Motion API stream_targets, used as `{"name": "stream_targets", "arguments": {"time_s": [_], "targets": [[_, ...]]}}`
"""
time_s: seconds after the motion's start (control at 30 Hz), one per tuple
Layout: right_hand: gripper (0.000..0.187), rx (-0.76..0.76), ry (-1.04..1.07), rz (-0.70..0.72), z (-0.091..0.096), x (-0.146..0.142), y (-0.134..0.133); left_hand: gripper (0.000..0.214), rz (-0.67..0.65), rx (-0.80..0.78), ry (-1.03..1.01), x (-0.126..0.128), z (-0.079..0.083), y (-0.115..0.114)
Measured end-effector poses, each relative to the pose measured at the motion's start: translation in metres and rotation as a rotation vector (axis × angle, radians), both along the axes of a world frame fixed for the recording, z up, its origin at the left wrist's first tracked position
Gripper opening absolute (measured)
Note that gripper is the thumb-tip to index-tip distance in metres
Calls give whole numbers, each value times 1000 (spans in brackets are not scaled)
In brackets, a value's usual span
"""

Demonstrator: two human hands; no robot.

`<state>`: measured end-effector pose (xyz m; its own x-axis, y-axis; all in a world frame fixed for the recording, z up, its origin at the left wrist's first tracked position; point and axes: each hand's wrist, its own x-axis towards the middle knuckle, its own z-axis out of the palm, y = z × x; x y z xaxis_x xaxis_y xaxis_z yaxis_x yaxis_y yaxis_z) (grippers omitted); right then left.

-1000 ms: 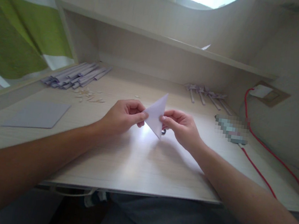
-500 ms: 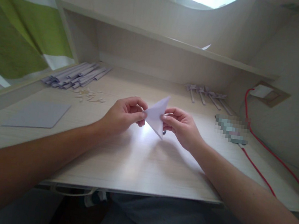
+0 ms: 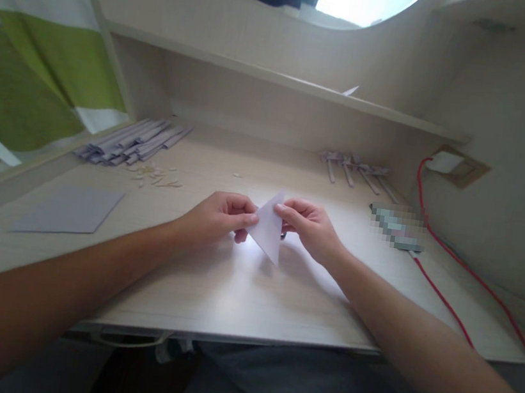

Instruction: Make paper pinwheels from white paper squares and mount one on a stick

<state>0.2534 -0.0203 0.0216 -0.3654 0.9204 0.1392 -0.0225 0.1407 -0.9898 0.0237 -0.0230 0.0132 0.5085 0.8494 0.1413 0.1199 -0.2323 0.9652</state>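
A small pale folded paper triangle (image 3: 268, 228) is held just above the middle of a light wooden desk (image 3: 249, 298). My left hand (image 3: 216, 217) pinches its left corner with thumb and forefinger. My right hand (image 3: 309, 227) pinches the upper right edge, with the fingers curled. A small dark object shows just under the right hand's fingers; I cannot make out what it is.
A grey paper sheet (image 3: 70, 210) lies at the left. Several folded grey strips (image 3: 132, 139) and small paper scraps (image 3: 156, 175) lie at the back left. Several folded paper pieces (image 3: 356, 169) lie at the back right. A red cable (image 3: 451, 266) runs along the right to a wall socket (image 3: 455, 165). A shelf (image 3: 282, 83) overhangs the back.
The paper now shows as a smaller triangle, its upper tip lower than before. Both hands sit closer together and lower in the picture, and the camera has tilted up slightly.
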Motion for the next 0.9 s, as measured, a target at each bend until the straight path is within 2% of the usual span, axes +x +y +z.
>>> {"name": "stream_targets", "arguments": {"time_s": [0.1,0.23,0.53,0.73,0.9], "targets": [[37,15,-9,-14,3,-2,0,25,-38,-56,7,0,1,0],[38,-45,-23,-75,6,-4,-11,24,-74,-122,7,3,8,-2],[26,-26,-59,-275,18,15,-47,18,-185,-161,-7,32,29,-29],[34,-22,-55,-332,29,21,-47,30,-95,-147,-93,49,40,-29],[44,-66,-74,-217,30,25,-23,36,95,-119,-159,57,45,0]]}}
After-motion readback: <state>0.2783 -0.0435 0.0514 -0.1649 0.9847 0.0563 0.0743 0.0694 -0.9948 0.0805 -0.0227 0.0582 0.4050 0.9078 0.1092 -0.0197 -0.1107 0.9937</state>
